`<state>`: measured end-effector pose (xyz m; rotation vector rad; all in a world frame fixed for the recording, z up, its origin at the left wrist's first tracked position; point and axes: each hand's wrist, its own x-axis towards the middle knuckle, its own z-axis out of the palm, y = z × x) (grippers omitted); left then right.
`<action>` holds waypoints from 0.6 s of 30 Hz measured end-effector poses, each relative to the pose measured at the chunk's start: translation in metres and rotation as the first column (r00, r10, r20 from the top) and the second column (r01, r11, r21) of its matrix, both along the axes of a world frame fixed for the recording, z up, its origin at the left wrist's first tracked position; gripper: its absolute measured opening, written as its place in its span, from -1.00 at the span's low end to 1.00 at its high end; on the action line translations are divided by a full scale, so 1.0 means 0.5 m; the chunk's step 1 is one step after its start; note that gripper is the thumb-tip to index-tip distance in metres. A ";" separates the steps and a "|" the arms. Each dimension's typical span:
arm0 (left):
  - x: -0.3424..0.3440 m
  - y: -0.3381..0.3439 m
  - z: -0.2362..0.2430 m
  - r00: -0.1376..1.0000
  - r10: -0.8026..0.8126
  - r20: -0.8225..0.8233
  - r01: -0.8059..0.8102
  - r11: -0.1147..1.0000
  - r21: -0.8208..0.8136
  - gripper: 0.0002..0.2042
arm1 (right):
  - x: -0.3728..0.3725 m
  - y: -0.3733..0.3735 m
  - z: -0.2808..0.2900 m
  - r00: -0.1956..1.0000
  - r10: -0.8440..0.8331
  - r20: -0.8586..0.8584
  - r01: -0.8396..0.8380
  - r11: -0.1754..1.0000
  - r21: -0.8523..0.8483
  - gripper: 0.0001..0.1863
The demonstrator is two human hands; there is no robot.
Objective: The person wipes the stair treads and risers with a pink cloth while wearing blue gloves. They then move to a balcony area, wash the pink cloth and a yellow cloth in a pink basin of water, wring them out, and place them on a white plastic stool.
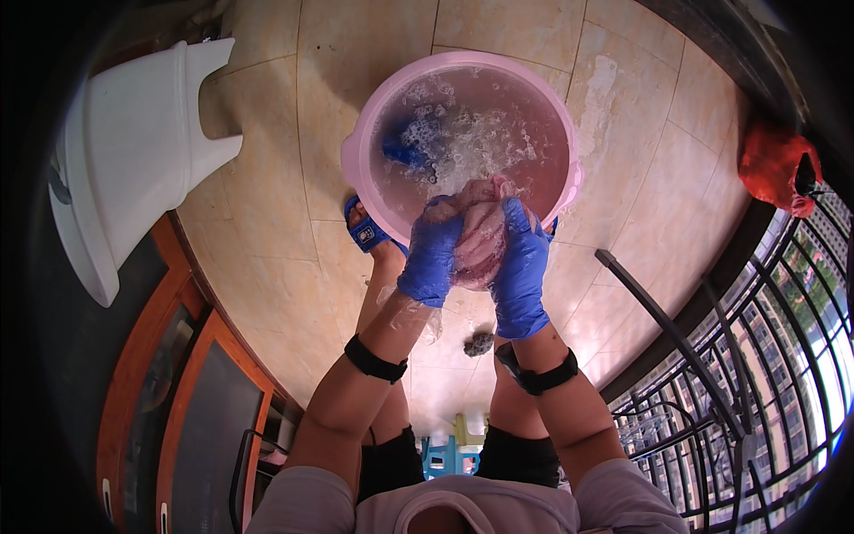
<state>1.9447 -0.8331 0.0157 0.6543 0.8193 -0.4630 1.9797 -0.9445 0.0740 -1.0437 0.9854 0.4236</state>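
Observation:
A wet, bunched-up pink cloth (480, 238) is held between my two hands over the near rim of a round pink basin (571, 133). My left hand (433, 254), in a blue glove, grips its left side. On the right side, my right hand (521, 262) in a matching glove is closed round it, thumb upward. Cloudy water with foam fills much of the basin. A dark blue item (405, 145) lies in the water at the left; its kind I cannot make out. The far end of the cloth hangs near the water.
The basin stands on a tiled floor (267, 240) between my feet, in blue slippers (365, 233). A white plastic piece (133, 151) is at the far left. A red bag (778, 165) and metal railing (783, 329) line the right. A grey clump (479, 343) lies below my hands.

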 end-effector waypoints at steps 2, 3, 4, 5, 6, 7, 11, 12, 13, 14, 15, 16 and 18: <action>0.013 0.002 0.027 0.994 -0.105 -0.042 0.111 0.979 0.173 -0.83 | 0.036 0.005 0.027 0.997 -0.076 -0.033 0.080 0.985 0.151 -0.69; 0.035 -0.004 0.050 0.974 -0.222 0.046 0.189 0.907 0.377 -0.84 | 0.047 0.003 0.029 0.992 -0.116 -0.054 0.125 0.968 0.219 -0.67; 0.056 -0.011 0.074 0.931 -0.349 0.111 0.227 0.787 0.573 -0.85 | 0.038 -0.006 0.012 0.982 -0.169 -0.084 0.187 0.933 0.309 -0.66; 0.065 -0.014 0.083 0.889 -0.429 0.159 0.216 0.701 0.679 -0.86 | 0.031 -0.018 0.003 0.986 -0.132 -0.104 0.163 0.900 0.404 -0.66; 0.075 -0.018 0.094 0.844 -0.502 0.191 0.183 0.603 0.776 -0.87 | 0.027 -0.035 -0.004 0.989 -0.092 -0.120 0.140 0.858 0.495 -0.66; 0.081 -0.021 0.097 0.814 -0.527 0.242 0.137 0.580 0.803 -0.87 | 0.016 -0.043 -0.013 0.997 0.071 0.017 -0.072 0.898 0.433 -0.67; 0.108 -0.018 0.112 0.650 -0.639 0.411 0.008 0.547 0.837 -0.80 | 0.010 -0.070 -0.012 0.754 0.613 0.236 -0.632 0.775 0.007 -0.70; 0.113 -0.016 0.121 0.636 -0.641 0.430 0.009 0.562 0.827 -0.82 | 0.007 -0.072 -0.013 0.720 0.649 0.245 -0.662 0.748 -0.034 -0.71; 0.117 -0.016 0.126 0.628 -0.650 0.429 0.034 0.573 0.819 -0.82 | 0.007 -0.079 -0.010 0.687 0.681 0.253 -0.686 0.723 -0.083 -0.71; 0.119 -0.017 0.129 0.619 -0.658 0.428 0.060 0.583 0.810 -0.81 | -0.013 -0.084 -0.034 0.730 0.625 0.276 -0.641 0.766 -0.040 -0.71; 0.121 -0.017 0.131 0.610 -0.667 0.429 0.085 0.593 0.800 -0.81 | -0.017 -0.091 -0.047 0.837 0.500 0.223 -0.534 0.836 0.128 -0.71; 0.114 -0.013 0.116 0.642 -0.674 0.364 0.152 0.577 0.802 -0.85 | -0.018 -0.094 -0.058 0.920 0.365 0.140 -0.390 0.878 0.278 -0.71; 0.086 -0.007 0.062 0.688 -0.687 0.235 0.277 0.548 0.789 -0.83 | 0.009 -0.096 -0.067 0.947 0.019 -0.320 0.192 0.766 0.613 -0.70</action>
